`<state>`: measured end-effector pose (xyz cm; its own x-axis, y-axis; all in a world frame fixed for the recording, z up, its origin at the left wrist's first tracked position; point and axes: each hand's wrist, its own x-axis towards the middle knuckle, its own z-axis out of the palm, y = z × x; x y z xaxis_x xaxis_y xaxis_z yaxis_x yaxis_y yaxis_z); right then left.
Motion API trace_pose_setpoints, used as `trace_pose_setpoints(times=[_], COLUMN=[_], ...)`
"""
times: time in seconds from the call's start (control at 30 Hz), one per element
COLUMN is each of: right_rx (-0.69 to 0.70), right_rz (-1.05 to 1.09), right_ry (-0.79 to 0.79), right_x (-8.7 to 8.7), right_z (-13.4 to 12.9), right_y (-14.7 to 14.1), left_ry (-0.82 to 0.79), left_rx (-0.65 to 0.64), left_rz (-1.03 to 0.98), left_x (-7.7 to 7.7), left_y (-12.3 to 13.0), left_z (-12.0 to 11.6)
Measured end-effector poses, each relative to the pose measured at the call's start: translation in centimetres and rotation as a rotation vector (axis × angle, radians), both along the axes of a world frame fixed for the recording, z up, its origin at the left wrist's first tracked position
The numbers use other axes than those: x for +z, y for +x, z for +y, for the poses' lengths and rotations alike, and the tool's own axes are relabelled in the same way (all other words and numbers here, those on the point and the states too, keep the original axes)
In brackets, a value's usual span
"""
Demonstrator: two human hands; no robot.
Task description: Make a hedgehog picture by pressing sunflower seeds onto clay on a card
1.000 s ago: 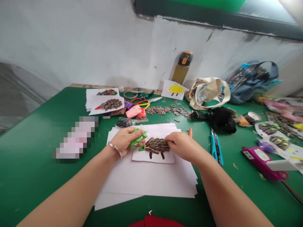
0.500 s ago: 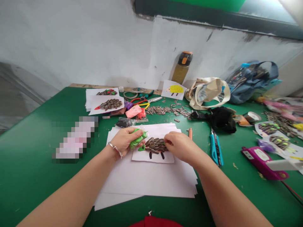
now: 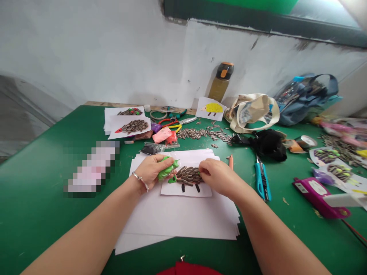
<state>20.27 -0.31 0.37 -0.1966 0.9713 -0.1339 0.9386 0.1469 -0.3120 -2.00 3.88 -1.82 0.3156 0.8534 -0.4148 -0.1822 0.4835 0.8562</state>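
My left hand is closed on a clear bag of green modelling clay, just above the head end of a hedgehog picture. That picture, on a small white card, has a green head, a back of striped sunflower seeds and two black legs. At the tail end, my right hand is pinched with its fingertips at the seeds; a speck of green clay shows there, partly hidden by the fingers. Beneath the card lies a stack of white paper.
Loose sunflower seeds, pliers and clay bags lie behind the paper. Finished hedgehog cards are at back left. Rightward are a blue utility knife, a black cloth item and a magenta glue gun. A bottle stands by the wall.
Almost nothing differs. Both hands keep their places, and the whole view has shifted very slightly.
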Motion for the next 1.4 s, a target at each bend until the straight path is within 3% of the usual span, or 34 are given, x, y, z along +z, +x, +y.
trace_pose_setpoints(times=[0.87,1.03,1.4], right_rx=[-0.042,-0.174,-0.295], right_rz=[0.091,0.157,0.322], right_ry=[-0.054,-0.061,-0.015], right_x=[0.5,-0.1,-1.1], right_z=[0.1,0.4,0.8], right_y=[0.8,1.1,0.1], left_ry=[-0.028,-0.008,-0.042], left_rx=[0.053,0.110,0.099], left_rz=[0.061,0.105,0.103], left_x=[0.5,0.9,1.0], left_y=[-0.9,-1.7,-2.3], left_z=[0.5,0.9,1.1])
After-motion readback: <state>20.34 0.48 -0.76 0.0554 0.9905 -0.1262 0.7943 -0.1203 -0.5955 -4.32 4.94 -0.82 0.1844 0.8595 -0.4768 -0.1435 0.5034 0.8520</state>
